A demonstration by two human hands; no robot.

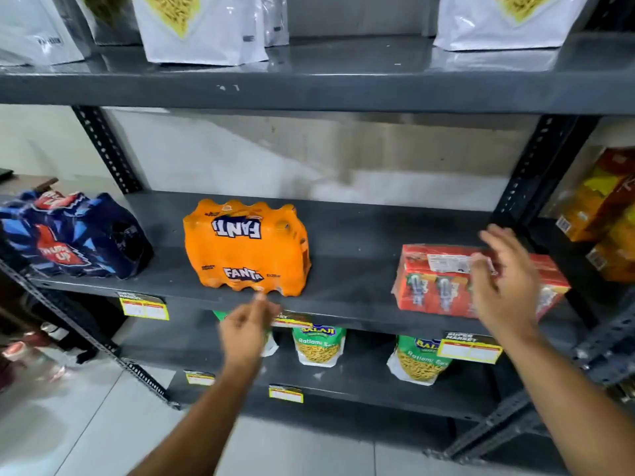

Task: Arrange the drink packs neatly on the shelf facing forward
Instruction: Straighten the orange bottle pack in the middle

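Observation:
An orange Fanta pack (245, 250) stands in the middle of the grey shelf (347, 269), its logo facing forward. A blue Thums Up pack (74, 235) sits at the shelf's left end, turned at an angle. A red juice-carton pack (443, 280) lies at the right, skewed, partly hidden by my right hand. My left hand (245, 326) hovers just below the Fanta pack's front edge, fingers loosely curled, holding nothing. My right hand (503, 280) is spread open in front of the red pack, blurred; whether it touches the pack I cannot tell.
White snack bags (202, 29) stand on the shelf above. Green Balaji snack pouches (319, 345) sit on the shelf below, behind yellow price tags (470, 348). Orange boxes (604, 204) fill the neighbouring rack at right. Dark slotted uprights (536, 173) frame the shelf.

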